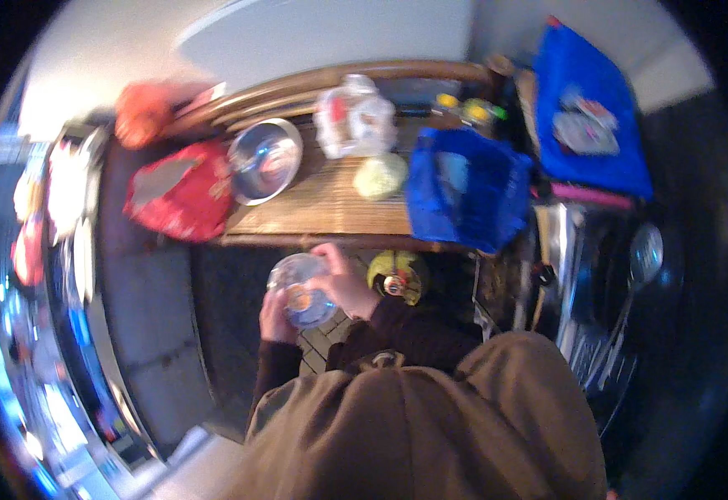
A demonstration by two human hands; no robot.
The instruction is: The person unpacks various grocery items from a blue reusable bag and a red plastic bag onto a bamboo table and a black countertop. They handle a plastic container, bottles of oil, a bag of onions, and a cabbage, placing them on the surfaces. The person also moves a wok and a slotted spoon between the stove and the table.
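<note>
A clear, round container, probably plastic, is held in front of my body, below the table's front edge. My left hand grips it from the left side. Across its right and upper side lies my right hand, its fingers on the rim and top. A small orange patch shows at the middle of the container; blur hides whether it is a label or something inside. Beyond my hands is a wooden bench or table with a pale green, round vegetable, perhaps a cabbage, on it.
A steel bowl and red bag are at the left, a blue bag at the right. Behind stands a white plastic bag. A yellow-green round object sits under the table; a slotted ladle lies far right.
</note>
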